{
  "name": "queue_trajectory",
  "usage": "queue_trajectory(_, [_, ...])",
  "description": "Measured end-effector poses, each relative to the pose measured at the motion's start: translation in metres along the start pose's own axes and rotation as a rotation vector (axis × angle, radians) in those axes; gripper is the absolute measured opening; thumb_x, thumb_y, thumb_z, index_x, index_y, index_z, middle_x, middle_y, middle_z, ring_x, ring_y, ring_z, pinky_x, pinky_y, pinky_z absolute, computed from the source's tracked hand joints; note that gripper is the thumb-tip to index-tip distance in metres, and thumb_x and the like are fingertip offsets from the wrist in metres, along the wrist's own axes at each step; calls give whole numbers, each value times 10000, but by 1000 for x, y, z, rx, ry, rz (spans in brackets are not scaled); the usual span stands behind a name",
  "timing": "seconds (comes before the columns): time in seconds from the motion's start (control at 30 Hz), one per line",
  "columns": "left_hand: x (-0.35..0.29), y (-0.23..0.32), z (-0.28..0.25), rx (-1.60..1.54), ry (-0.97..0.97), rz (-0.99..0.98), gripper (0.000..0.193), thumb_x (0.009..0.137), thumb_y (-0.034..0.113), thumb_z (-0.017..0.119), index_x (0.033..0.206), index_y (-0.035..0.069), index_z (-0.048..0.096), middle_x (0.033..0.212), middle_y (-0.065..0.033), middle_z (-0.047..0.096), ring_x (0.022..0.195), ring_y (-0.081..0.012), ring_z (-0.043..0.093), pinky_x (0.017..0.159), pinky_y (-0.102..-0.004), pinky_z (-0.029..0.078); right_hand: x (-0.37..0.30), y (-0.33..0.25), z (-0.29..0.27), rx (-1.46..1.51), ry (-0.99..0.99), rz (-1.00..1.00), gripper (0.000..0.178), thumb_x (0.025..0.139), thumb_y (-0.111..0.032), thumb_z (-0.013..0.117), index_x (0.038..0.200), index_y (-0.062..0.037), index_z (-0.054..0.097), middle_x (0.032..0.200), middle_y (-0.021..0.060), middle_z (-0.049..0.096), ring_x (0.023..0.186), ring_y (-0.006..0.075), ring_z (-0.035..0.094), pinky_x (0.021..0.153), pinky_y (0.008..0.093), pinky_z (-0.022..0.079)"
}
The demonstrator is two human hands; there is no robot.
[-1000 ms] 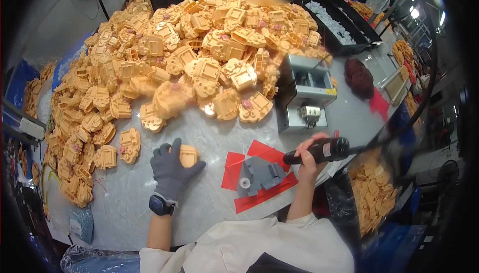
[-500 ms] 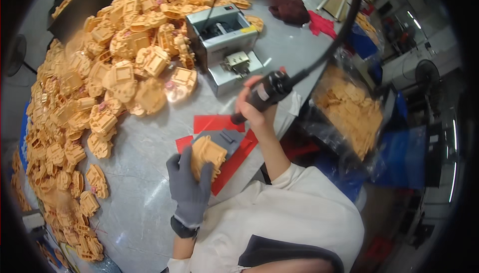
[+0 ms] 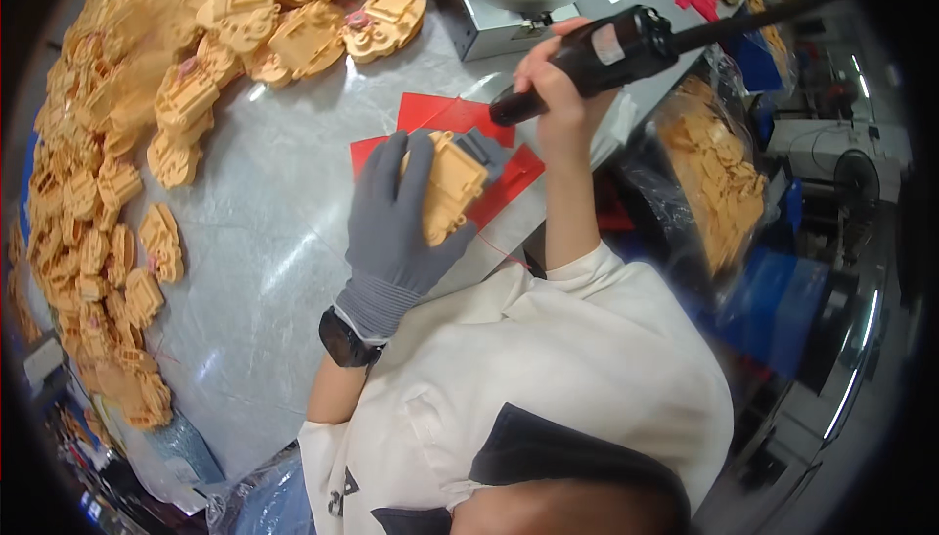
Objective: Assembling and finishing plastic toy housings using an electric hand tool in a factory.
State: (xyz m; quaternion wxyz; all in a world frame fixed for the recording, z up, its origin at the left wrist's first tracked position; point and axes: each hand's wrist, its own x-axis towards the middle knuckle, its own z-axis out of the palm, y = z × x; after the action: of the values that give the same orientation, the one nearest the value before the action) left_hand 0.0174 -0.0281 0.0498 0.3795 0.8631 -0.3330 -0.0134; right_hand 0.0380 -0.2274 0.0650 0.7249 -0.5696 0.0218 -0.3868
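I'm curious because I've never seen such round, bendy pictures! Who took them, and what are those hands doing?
There's no robot here, just a person. Every picture comes from a camera on that person's head, looking down. Its very wide lens makes straight edges look bent. The gloved left hand holds a light orange part near a grey block; I can't tell whether they touch. The bare right hand grips a black tool with a thick cord. On the shiny table lie flat red pieces and, toward the left, a big pile of orange parts.

Orng pt nr blk driver
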Motion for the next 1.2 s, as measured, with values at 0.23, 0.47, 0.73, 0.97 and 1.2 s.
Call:
queue_trajectory(0.23, [23, -14, -3, 181, -112, 120, 810, 586, 359, 745, 1292, 122, 424, 1279, -152, 421, 1162, -398, 385, 975, -487, 311, -1, 2, 11, -84, 8, 36, 290, 698, 65, 570, 968, 16, 477, 608, 43, 557, 500, 97, 525, 517, 237, 440])
queue_trajectory(0.47, [10, -2, -14, 298, -87, 87, 808, 605, 428, 733, 1290, 124, 431, 1307, -164, 405, 1166, -388, 384, 978, -499, 296, -8, 1, 5, -41, -18, 8, 299, 701, 51, 575, 973, 7, 460, 606, 49, 541, 499, 111, 522, 514, 246, 442])
queue_trajectory(0.73, [32, 21, 6, 242, -77, 114, 750, 678, 453, 684, 1296, 114, 426, 1356, -211, 343, 1208, -379, 357, 1020, -558, 226, -5, -12, -13, 91, 4, -3, 336, 713, -1, 530, 1035, -35, 436, 640, 60, 481, 511, 156, 478, 567, 313, 433])
queue_trajectory(0.97, [1, 11, -3, 148, 23, 106, 736, 655, 450, 711, 1244, 90, 456, 1347, -249, 339, 1203, -407, 357, 1019, -610, 182, 93, -51, 2, -53, -126, -294, 285, 731, -15, 538, 1009, -29, 481, 622, 64, 472, 505, 166, 464, 575, 347, 427])
queue_trajectory(1.2, [-10, -28, 25, 19, 225, 143, 695, 595, 343, 779, 1172, 82, 493, 1247, -247, 422, 1006, -390, 477, 866, -519, 353, 95, -29, 34, -251, -98, -109, 250, 734, -46, 580, 964, -14, 485, 626, 73, 486, 451, 185, 487, 484, 286, 422])
